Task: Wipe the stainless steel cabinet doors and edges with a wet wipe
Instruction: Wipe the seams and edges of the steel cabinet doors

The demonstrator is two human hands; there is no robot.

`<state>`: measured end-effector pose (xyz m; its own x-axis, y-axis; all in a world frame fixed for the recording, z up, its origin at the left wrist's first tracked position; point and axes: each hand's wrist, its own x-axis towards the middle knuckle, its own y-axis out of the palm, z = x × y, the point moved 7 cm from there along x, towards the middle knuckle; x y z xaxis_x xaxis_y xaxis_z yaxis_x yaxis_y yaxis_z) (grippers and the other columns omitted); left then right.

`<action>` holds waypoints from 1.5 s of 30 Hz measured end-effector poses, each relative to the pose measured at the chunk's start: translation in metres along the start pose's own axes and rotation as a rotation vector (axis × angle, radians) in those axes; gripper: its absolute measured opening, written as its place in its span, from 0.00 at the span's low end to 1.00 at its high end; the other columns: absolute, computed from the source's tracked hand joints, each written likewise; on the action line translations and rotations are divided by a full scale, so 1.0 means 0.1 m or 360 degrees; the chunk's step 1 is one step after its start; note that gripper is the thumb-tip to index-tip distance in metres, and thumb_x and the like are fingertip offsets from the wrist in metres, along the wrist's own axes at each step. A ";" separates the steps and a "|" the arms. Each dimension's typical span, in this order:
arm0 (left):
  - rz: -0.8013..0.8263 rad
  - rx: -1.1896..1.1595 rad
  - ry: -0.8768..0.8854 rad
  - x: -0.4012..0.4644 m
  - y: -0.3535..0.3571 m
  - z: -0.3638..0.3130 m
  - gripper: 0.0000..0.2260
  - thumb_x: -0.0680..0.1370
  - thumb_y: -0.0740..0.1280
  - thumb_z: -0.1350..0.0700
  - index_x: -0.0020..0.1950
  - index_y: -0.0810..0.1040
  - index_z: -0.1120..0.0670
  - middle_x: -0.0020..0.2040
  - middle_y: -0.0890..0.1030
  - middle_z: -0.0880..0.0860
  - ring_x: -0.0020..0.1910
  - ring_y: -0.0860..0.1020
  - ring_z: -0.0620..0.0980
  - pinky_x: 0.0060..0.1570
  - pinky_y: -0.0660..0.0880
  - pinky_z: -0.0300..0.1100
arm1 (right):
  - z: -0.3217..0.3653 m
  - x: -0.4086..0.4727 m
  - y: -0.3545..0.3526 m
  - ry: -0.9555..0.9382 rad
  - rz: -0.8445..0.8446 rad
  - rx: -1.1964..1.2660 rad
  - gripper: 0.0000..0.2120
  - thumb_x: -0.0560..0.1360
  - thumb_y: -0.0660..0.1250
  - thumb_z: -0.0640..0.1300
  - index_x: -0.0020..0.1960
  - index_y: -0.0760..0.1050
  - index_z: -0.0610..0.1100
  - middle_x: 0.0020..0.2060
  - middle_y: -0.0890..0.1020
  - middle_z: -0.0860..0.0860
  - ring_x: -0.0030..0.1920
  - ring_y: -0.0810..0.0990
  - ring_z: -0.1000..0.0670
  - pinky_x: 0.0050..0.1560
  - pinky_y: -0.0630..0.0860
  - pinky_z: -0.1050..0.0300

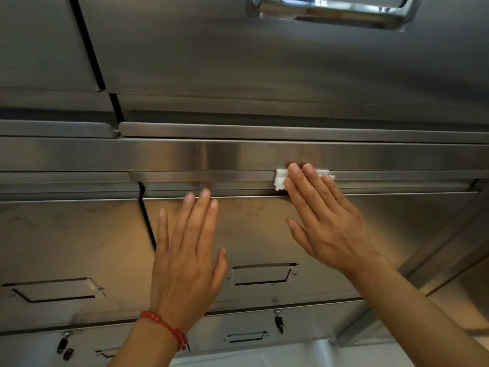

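A stainless steel cabinet fills the view. My right hand [325, 215] lies flat with straight fingers and presses a folded white wet wipe [281, 180] against the top edge [211, 178] of the middle cabinet door [259, 234]. Most of the wipe is hidden under my fingers. My left hand [188, 258], with a red bracelet on the wrist, rests flat on the same door, fingers straight, to the left of the wipe.
A horizontal steel rail [158, 154] runs above the door. An upper door with a chrome handle [330, 11] is above. Recessed label holders [262, 274] [53, 290] sit on the doors. Lower doors have small latches [278, 323]. A steel post [436, 247] slants at right.
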<state>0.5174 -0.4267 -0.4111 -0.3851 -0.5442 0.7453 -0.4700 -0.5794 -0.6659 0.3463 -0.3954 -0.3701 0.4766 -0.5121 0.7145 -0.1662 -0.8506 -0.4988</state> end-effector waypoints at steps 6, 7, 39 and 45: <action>0.0001 -0.0025 0.0039 0.09 0.01 -0.20 0.27 0.74 0.58 0.54 0.71 0.61 0.62 0.72 0.63 0.60 0.73 0.58 0.56 0.69 0.54 0.61 | -0.06 -0.03 -0.01 -0.0004 0.0017 0.0002 0.27 0.78 0.58 0.47 0.72 0.59 0.35 0.71 0.59 0.41 0.71 0.60 0.42 0.69 0.61 0.47; 0.0006 -0.0026 0.0045 0.10 0.02 -0.22 0.27 0.74 0.57 0.54 0.71 0.60 0.62 0.72 0.63 0.60 0.73 0.58 0.57 0.69 0.54 0.61 | -0.07 -0.04 -0.01 -0.0003 0.0013 0.0005 0.26 0.78 0.58 0.47 0.71 0.59 0.35 0.71 0.59 0.41 0.71 0.60 0.42 0.70 0.61 0.47; -0.0063 -0.0018 0.0044 0.20 0.27 -0.48 0.26 0.74 0.59 0.55 0.71 0.60 0.60 0.72 0.60 0.56 0.73 0.57 0.54 0.71 0.51 0.59 | -0.24 -0.17 0.04 0.0021 0.0021 0.0130 0.27 0.80 0.52 0.52 0.72 0.55 0.36 0.71 0.56 0.42 0.75 0.51 0.44 0.72 0.56 0.48; -0.0039 -0.0022 0.0028 0.20 0.28 -0.49 0.27 0.74 0.58 0.54 0.72 0.59 0.60 0.73 0.59 0.56 0.73 0.56 0.54 0.72 0.50 0.58 | -0.20 -0.12 0.04 -0.0061 0.0012 0.0163 0.27 0.80 0.52 0.52 0.72 0.57 0.36 0.72 0.57 0.43 0.73 0.56 0.46 0.71 0.57 0.48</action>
<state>0.4576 -0.4232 -0.4131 -0.3872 -0.5194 0.7618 -0.4902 -0.5838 -0.6472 0.3228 -0.3951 -0.3713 0.5089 -0.5116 0.6923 -0.0815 -0.8293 -0.5529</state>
